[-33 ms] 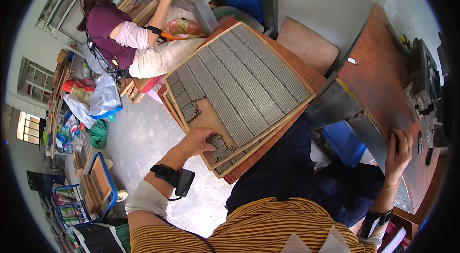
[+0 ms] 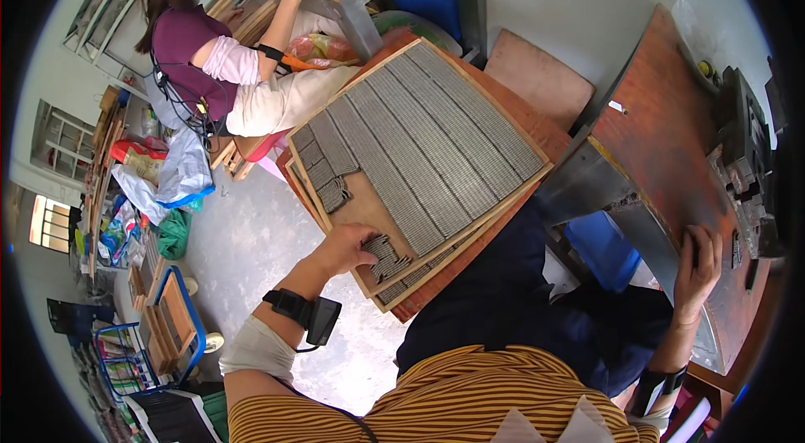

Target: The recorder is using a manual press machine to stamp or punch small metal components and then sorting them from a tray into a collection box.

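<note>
Loose clump of grey bars [image 2: 385,260]: lies inside the near corner of the wood-rimmed tray [image 2: 356,187], between the lower-left rim and the ends of the packed rows [image 2: 436,141].
Bearing from left hand [image 2: 345,248]: just to the right, touching at the thumb side.
Bearing from right hand [image 2: 698,271]: well off to the left, across the gap between tray and right-hand table [image 2: 646,141].
Nearer hand: left, by far.
Clump axis: hard to tell; about as broad as long, with a stepped, jagged side toward the rows.
Row axis: parallel to the tray's lower-left rim, running from the far-left side toward the near side.
Bare patch [image 2: 377,212]: opens beyond the clump, along the lower-left rim, up to a second small bunch [image 2: 334,195] nearer the left corner.
Left-hand pose: reaching in over the lower-left rim, back of hand up, thumb toward the near corner, fingers curled above; cannot tell whether clamped on the clump or only resting against it.
Right-hand pose: resting at the near edge of the right-hand table, fingers bent, near some small metal pieces [image 2: 735,250]; cannot tell whether anything is held.
Both hands: well apart, one at each support.
</note>
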`<state>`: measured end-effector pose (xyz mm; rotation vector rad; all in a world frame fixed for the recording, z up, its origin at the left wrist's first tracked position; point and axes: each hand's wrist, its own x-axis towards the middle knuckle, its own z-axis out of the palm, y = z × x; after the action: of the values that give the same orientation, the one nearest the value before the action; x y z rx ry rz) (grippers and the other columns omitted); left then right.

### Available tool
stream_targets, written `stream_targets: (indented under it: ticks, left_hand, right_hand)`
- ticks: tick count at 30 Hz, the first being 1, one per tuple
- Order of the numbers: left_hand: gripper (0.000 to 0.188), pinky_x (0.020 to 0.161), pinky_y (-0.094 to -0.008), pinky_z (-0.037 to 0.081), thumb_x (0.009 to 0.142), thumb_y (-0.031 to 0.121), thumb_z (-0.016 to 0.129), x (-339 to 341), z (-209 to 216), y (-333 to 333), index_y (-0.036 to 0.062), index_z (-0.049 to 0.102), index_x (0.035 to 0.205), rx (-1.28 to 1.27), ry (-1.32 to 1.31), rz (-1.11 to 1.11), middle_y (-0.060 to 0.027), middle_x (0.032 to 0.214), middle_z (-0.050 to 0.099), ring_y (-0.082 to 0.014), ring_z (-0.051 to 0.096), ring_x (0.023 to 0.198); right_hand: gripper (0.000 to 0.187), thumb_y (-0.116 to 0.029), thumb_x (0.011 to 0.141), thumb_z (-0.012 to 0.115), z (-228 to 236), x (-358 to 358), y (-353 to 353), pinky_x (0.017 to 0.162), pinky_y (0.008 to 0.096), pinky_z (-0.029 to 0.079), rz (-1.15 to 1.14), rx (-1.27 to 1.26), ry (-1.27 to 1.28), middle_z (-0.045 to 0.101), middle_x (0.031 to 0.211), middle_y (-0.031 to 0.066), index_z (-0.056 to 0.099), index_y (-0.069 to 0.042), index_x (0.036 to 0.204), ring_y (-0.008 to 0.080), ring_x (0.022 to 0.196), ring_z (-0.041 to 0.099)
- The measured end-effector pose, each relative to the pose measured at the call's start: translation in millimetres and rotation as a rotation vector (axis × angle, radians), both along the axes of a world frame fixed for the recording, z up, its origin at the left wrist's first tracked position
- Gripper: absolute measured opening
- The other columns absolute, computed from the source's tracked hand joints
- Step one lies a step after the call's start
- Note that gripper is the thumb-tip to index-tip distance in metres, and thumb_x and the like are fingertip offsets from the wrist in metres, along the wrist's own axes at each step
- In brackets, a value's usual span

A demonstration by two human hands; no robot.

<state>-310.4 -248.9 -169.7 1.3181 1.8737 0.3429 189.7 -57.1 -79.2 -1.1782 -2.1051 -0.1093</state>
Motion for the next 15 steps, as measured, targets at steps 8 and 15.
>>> stream_targets:
  ticks: [8, 15]
  left_hand:
    - [0.052, 0.071, -0.0304, 0.050, 0.063, 0.006, 0.080, 1.6, -3.2, -4.5, 0.0045, 0.063, 0.112, 0.103, 0.058, -0.042, -0.0118, 0.089, 0.062, -0.0221, 0.060, 0.076]
    - [0.051, 0.076, -0.0346, 0.050, 0.064, 0.006, 0.077, -0.4, -4.0, -6.3, 0.0047, 0.061, 0.112, 0.006, -0.013, 0.069, -0.0152, 0.095, 0.063, -0.0294, 0.062, 0.084]
  right_hand:
    - [0.018, 0.009, 0.080, 0.057, -2.2, 3.5, 0.5, 0.077, 0.0343, 0.046, 0.004, 0.003, -0.014, 0.058, 0.093, 0.0145, 0.060, 0.001, 0.095, 0.0297, 0.086, 0.057]
    - [0.017, 0.008, 0.079, 0.058, 0.0, -0.7, 0.3, 0.076, 0.0354, 0.046, 0.019, 0.037, -0.011, 0.058, 0.093, 0.0141, 0.060, 0.001, 0.094, 0.0296, 0.085, 0.057]
